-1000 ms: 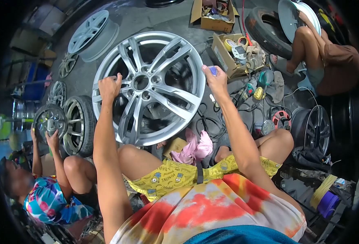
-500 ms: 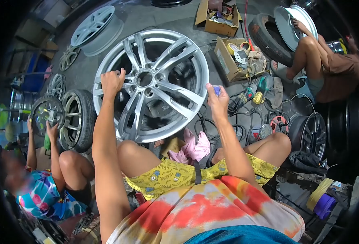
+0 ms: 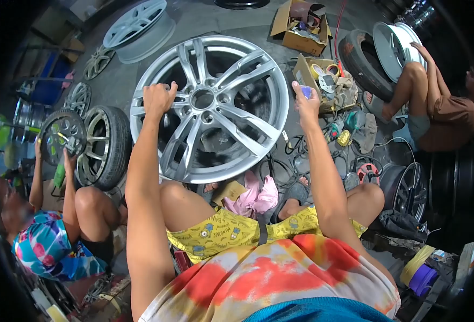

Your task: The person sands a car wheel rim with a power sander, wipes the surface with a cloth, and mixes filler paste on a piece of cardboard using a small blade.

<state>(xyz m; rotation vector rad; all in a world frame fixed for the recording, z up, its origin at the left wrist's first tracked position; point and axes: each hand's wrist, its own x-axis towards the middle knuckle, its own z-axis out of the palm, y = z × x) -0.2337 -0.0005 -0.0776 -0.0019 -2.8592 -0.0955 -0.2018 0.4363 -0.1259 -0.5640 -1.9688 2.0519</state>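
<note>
A large silver alloy wheel rim (image 3: pixel 210 129) is tilted up in front of my knees, its multi-spoke face toward me. On its left side, my left hand (image 3: pixel 159 99) is closed round a spoke, thumb pointing up. Just off the rim's right edge, my right hand (image 3: pixel 308 110) pinches a small blue-purple piece (image 3: pixel 306 92), which may be sandpaper; its kind is unclear. A gap shows between that hand and the rim. Below the rim, a pink cloth (image 3: pixel 256 196) lies between my legs.
Cardboard boxes (image 3: pixel 300 40) with tape and scraps stand beyond my right hand. Cables and power tools (image 3: pixel 349 129) lie at right. At left, a person (image 3: pixel 54 236) holds a dark wheel; another person (image 3: pixel 446 118) handles a pale rim (image 3: pixel 390 51). A tyred wheel (image 3: pixel 105 147) stands at left.
My right hand has moved up and away from the rim's right edge with the blue-purple piece. My left hand keeps its hold. The whole view has shifted slightly.
</note>
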